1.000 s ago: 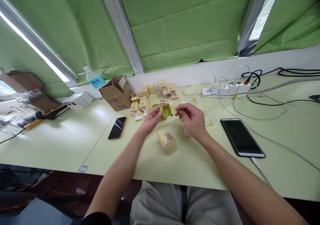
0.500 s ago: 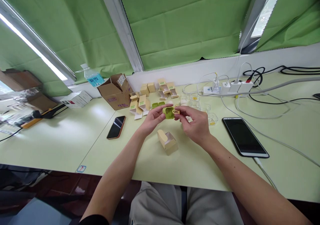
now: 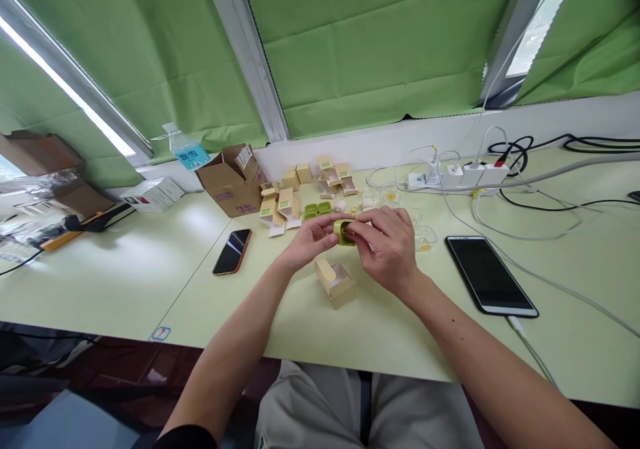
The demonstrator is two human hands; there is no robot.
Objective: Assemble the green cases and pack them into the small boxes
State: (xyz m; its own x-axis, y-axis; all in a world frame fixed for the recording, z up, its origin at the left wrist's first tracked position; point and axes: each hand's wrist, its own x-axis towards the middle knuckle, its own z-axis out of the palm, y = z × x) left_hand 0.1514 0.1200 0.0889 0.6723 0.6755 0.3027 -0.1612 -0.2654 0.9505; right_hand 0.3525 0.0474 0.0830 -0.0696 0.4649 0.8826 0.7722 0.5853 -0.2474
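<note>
Cup [image 3: 338,231] of green rests gripped by the left hand [image 3: 313,244], mouth turned so the right hand [image 3: 389,244] can reach inside; whether it pinches anything, I cannot tell. Open box [image 3: 342,296] lies below both hands.

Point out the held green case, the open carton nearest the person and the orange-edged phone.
Green case [image 3: 339,234], head view: outer wall.
Open carton [image 3: 343,295], head view: near side.
Orange-edged phone [image 3: 232,252], head view: screen.

Lime-green container [image 3: 339,234], tan box [image 3: 343,294], pale-yellow table [image 3: 400,342]; plain green curtain [image 3: 380,42]
</note>
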